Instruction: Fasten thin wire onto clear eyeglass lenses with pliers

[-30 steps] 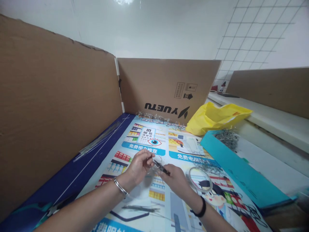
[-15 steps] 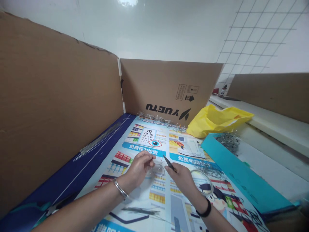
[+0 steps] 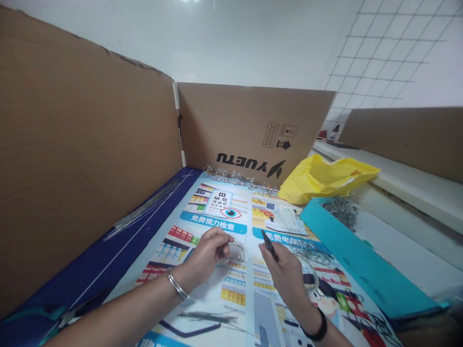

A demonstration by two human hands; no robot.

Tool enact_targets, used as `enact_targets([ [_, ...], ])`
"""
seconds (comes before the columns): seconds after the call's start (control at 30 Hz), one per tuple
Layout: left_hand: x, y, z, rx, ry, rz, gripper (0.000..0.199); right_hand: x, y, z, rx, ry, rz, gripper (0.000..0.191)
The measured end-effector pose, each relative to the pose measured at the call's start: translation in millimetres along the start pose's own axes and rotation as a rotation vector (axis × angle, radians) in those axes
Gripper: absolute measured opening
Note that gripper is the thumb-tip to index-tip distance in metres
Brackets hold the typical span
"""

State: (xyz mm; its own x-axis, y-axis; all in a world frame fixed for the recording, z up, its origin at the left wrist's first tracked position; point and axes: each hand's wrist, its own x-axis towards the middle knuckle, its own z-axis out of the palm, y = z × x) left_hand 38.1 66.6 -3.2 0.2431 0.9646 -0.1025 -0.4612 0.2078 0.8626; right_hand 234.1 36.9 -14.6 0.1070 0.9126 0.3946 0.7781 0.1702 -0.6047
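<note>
Gap between left hand [image 3: 211, 251] and right hand [image 3: 285, 267] — wire loop [image 3: 240, 255] pokes in. Cardboard walls [image 3: 90, 125] block left and back — yellow bag [image 3: 321, 180], turquoise box [image 3: 361, 260] crowd right.

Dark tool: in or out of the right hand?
In: the right hand grips the dark tool, its pointed end jutting out.

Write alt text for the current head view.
A person's left hand pinches thin curled wire while the right hand, apart from it, grips a dark pointed tool, both above a colourful printed sheet. Cardboard walls stand to the left and ahead; a yellow bag and a grey tangle lie to the right.
</note>
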Motion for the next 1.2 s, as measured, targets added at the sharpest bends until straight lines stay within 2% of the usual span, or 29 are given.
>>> enact_targets([
  [0.1, -1, 0, 1.4, 0.045, -0.021, -0.026, 0.008, -2, -1, -1, -0.02, 0.027, -0.08, 0.035],
  [0.23, -1, 0, 2.6, 0.068, -0.074, -0.089, 0.008, -5, -5, -4, -0.112, -0.016, -0.223, 0.031],
  [0.43, -1, -1, 2.9, 0.132, -0.129, -0.11, 0.006, -7, -11, -10, -0.325, -0.066, -0.411, 0.03],
  [0.7, 0, -4, 1.9, 0.228, -0.135, -0.133, 0.006, -5, -12, -13, -0.455, -0.086, -0.449, 0.028],
  [0.9, 2, -7, 1.4, 0.309, -0.135, -0.15, 0.005, -6, -12, -11, -0.452, -0.037, -0.525, 0.025],
  [1.2, 1, -8, 2.1, 0.34, -0.134, -0.149, 0.004, -7, -15, -10, -0.569, -0.008, -0.568, 0.014],
])
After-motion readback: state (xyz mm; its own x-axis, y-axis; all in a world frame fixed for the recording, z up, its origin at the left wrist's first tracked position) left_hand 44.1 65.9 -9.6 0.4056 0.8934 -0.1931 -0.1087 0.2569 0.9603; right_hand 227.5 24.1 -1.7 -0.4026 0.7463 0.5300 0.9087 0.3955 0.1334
